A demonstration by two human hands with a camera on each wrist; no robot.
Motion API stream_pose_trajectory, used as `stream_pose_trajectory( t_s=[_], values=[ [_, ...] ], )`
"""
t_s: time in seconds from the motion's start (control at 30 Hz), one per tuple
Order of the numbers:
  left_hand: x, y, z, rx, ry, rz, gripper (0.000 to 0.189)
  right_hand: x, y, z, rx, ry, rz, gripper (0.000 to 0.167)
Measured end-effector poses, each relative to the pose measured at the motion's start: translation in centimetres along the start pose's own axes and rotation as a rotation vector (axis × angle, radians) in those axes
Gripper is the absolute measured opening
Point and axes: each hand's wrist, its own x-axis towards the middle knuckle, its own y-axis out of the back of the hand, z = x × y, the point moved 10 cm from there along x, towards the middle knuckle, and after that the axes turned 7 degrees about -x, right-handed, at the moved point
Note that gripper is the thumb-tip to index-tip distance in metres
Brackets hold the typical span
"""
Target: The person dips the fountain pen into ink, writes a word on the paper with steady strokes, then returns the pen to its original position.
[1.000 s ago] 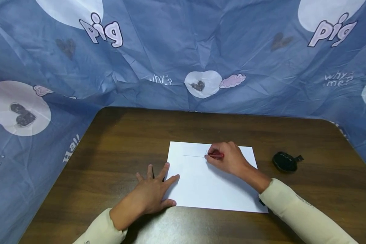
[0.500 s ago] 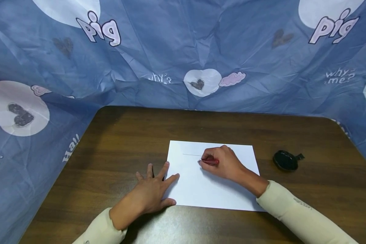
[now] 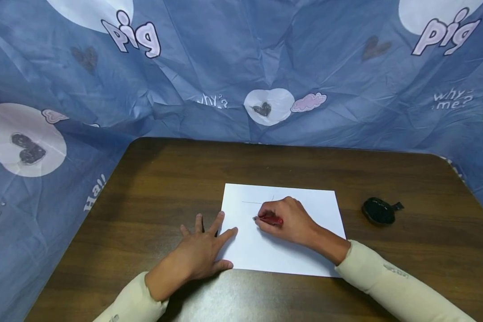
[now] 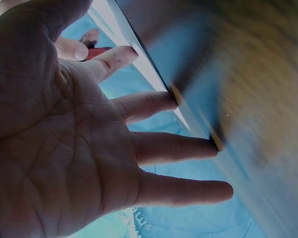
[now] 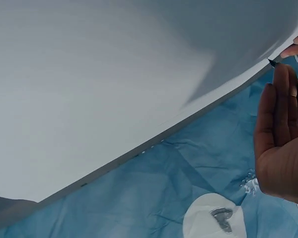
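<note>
A white sheet of paper (image 3: 241,250) lies on the wooden table. Across its upper part runs a thin horizontal line, and a short stroke rises above it beside the right hand. My right hand (image 3: 287,221) pinches a red pen (image 3: 273,220), its tip at the paper left of the fingers; in the right wrist view the dark pen tip (image 5: 272,63) shows beyond the fingertips. My left hand (image 3: 197,254) rests with spread fingers at the sheet's left edge, index finger and thumb over the paper. In the left wrist view its palm (image 4: 64,139) faces the camera. My right hand hides part of the drawn lines.
A black, rounded, shallow object with a small tab (image 3: 379,211) lies on the table (image 3: 177,174) right of the paper. Behind the table hangs a blue printed cloth (image 3: 209,58), which also covers the left side.
My right hand has slid down and to the left over the paper with the pen, uncovering the short stroke above the horizontal line. My left hand stays in place.
</note>
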Motion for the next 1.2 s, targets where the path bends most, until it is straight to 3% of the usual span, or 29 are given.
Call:
stream_pose_trajectory(
  t_s=[0.27,0.47,0.67,0.83,1.03,1.2],
  values=[
    [0.1,0.0,0.0,0.002,0.003,-0.008,0.076,0.1,-0.3,-0.6,0.015,0.01,-0.015,0.007],
    [0.2,0.0,0.0,0.008,0.006,-0.013,0.076,0.0,-1.2,-1.2,0.05,0.051,-0.092,0.013],
    [0.2,0.0,-0.1,0.014,0.005,-0.005,0.076,-0.2,-2.2,-2.6,0.141,0.156,-0.18,0.02],
    [0.2,0.1,-0.1,0.015,0.008,0.0,0.076,-0.4,-2.7,-3.1,0.25,0.192,-0.221,0.023],
    [0.1,-0.1,-0.1,0.023,0.012,-0.018,0.077,-0.2,-0.8,-1.9,0.26,0.172,-0.081,0.015],
    [0.1,-0.3,-0.2,0.019,0.014,-0.033,0.078,-0.1,1.4,1.0,0.167,0.022,0.06,0.009]
  ],
)
